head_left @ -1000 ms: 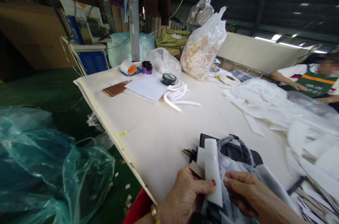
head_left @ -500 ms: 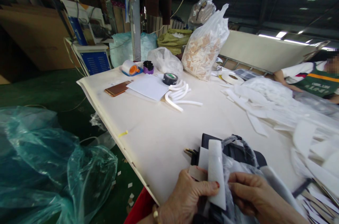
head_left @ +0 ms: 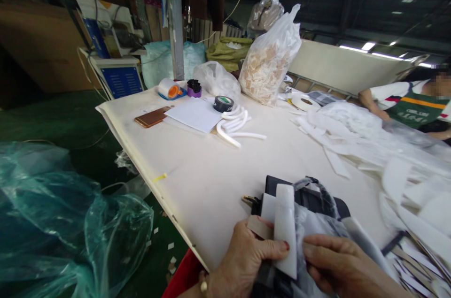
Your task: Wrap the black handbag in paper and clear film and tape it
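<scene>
At the table's near edge lies a black bag (head_left: 341,208), its handle (head_left: 317,187) wrapped in clear plastic. My left hand (head_left: 243,255) is closed on a white foam strip (head_left: 284,227), thumb pressed across its front. A small grey-brown card piece (head_left: 260,227) sticks out by that hand's fingers. Just right of the strip, my right hand (head_left: 338,260) pinches the clear plastic wrap (head_left: 313,225) with thumb and forefinger. The bag's lower part is hidden behind both hands.
White foam strips (head_left: 352,133) pile up at the right, where a co-worker (head_left: 412,101) stands. Farther back are a phone (head_left: 152,117), paper (head_left: 193,115), black tape (head_left: 223,103), white foam cords (head_left: 232,124) and a bag of scraps (head_left: 269,63). Teal plastic (head_left: 70,223) lies left of the table.
The view has shifted slightly, so most things sit a little farther left. Both hands keep their hold, with hardly any movement against the bag.
</scene>
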`<action>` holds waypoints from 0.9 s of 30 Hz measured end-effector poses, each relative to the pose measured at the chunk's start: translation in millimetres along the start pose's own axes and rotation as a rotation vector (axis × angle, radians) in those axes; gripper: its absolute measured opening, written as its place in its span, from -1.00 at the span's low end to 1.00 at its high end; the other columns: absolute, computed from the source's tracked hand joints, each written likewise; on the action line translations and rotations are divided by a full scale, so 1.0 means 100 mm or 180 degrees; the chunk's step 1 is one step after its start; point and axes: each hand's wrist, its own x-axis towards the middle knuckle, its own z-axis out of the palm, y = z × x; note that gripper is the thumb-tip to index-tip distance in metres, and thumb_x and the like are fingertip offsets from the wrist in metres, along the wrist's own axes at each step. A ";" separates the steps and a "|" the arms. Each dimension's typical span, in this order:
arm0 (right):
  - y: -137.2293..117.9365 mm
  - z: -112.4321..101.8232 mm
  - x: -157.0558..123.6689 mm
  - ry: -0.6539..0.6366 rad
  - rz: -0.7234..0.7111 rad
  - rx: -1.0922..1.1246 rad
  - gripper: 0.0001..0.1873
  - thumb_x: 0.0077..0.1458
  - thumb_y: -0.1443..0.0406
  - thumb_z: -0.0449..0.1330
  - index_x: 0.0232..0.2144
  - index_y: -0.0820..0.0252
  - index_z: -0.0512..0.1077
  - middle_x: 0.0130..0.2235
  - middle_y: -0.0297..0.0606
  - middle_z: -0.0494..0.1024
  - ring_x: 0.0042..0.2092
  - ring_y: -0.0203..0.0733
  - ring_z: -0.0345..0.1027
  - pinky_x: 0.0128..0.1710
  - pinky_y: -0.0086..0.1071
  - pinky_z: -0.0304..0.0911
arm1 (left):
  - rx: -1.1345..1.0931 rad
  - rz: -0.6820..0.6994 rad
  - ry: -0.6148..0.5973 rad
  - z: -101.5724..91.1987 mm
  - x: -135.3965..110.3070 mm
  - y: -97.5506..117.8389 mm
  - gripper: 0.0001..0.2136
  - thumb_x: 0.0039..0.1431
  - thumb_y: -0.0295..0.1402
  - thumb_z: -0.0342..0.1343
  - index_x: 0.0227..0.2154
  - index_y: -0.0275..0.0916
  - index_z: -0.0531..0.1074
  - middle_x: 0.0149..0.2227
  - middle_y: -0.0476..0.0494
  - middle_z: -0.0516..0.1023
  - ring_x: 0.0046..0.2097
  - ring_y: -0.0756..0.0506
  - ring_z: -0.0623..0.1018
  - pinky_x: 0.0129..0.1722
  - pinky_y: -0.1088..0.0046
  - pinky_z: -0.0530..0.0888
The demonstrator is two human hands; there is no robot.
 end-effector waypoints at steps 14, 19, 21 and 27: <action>-0.05 0.10 -0.06 0.0122 -0.0365 -0.1014 -0.61 -0.15 0.03 0.24 -0.63 0.27 0.42 -0.65 -0.35 0.38 -0.60 -0.40 0.17 -0.57 -0.52 0.06 | 0.0753 -0.0026 0.0452 0.05 -0.06 0.11 -0.67 -0.41 -0.47 0.25 -0.45 -0.29 0.33 -0.67 0.08 0.42 -0.61 0.05 0.34 -0.62 0.60 0.26; -0.06 0.16 -0.01 0.0250 -0.0377 -0.0984 -0.57 -0.25 0.00 0.27 -0.69 0.27 0.37 -0.71 -0.37 0.33 -0.65 -0.42 0.11 -0.62 -0.50 0.02 | 0.0942 0.0076 0.0437 0.03 -0.06 0.11 -0.70 -0.40 -0.46 0.24 -0.48 -0.29 0.33 -0.66 0.09 0.40 -0.61 0.07 0.32 -0.62 0.61 0.25; -0.05 0.18 0.00 0.0283 -0.0429 -0.0927 -0.57 -0.25 -0.01 0.27 -0.69 0.26 0.36 -0.70 -0.36 0.34 -0.65 -0.41 0.13 -0.62 -0.50 0.04 | 0.1000 0.0083 0.0467 0.03 -0.06 0.12 -0.71 -0.40 -0.46 0.23 -0.48 -0.29 0.33 -0.66 0.09 0.39 -0.61 0.07 0.31 -0.62 0.60 0.24; 0.01 0.21 0.02 0.0374 -0.0426 -0.0913 -0.57 -0.19 -0.02 0.24 -0.67 0.24 0.31 -0.72 -0.39 0.34 -0.68 -0.41 0.14 -0.64 -0.50 0.04 | 0.1145 0.0137 0.0427 0.03 -0.11 0.15 -0.76 -0.35 -0.43 0.19 -0.49 -0.30 0.35 -0.61 0.04 0.38 -0.55 0.04 0.34 -0.56 0.56 0.24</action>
